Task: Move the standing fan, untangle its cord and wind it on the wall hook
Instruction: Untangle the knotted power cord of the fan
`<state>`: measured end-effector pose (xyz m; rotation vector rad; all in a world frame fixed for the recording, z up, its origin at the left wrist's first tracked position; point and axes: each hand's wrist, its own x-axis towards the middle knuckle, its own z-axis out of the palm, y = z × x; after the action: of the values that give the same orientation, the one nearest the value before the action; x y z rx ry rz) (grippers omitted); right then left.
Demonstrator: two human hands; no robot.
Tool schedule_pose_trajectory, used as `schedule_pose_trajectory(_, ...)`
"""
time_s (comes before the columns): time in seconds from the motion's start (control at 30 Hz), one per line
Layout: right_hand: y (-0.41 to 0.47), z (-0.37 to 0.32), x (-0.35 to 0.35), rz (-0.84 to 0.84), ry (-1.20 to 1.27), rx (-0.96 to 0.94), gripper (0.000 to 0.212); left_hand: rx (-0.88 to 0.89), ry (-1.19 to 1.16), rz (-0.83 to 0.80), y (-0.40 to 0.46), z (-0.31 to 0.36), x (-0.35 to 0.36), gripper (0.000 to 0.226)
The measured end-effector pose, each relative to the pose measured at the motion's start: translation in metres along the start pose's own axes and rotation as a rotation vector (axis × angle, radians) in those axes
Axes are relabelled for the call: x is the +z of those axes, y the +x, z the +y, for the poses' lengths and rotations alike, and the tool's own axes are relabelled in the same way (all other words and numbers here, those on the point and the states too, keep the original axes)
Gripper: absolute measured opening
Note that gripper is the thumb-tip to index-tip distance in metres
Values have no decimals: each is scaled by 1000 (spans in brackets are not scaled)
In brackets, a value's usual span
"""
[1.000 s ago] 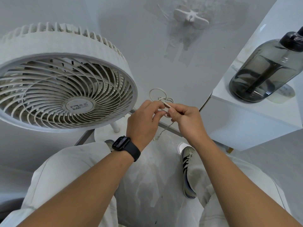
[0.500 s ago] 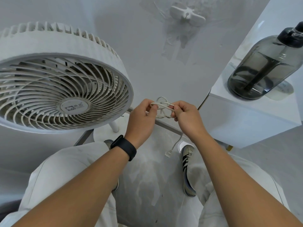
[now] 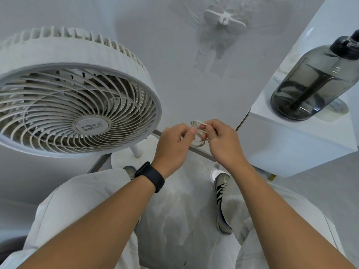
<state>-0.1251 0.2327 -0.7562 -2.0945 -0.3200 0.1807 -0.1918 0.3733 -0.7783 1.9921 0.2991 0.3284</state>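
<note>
— So, what have your hands got?

— Both are on the cord (image 3: 197, 133), a small tangle of pale loops held up between them, in front of my knees. My left hand (image 3: 173, 144) has its fingers curled in, thumb and forefinger pinching a strand at the left side of the bundle. My right hand (image 3: 221, 141) does the same from the other side: its fingers (image 3: 208, 126) are bent tight, nipping the top loop.

— How close are the hands?

— Very near each other, only the knot of loops between the fingertips. Where the plug end lies, I cannot tell; the loops are too small and muddled.

— And the fan?

— The standing fan (image 3: 77, 105) is at my left, its round grille tilted up toward me, its thin pole going down to a pale base near my left foot. It stands just beside my left hand, not touching it.

— The hook?

— The wall hook (image 3: 224, 19) is on the wall above and beyond my hands, well apart from the cord, with nothing wound on it.

— Anything else nearby?

— On my right a white cabinet (image 3: 291, 152) carries a dark smoky water jug (image 3: 310, 82). A black watch (image 3: 150, 176) sits on my left wrist.
</note>
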Motion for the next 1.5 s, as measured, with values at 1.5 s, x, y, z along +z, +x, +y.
schedule_pose_trajectory(1.5, 8, 6, -2, -51, 132, 57, 27, -5, -237, 113, -9, 19, -2, 31)
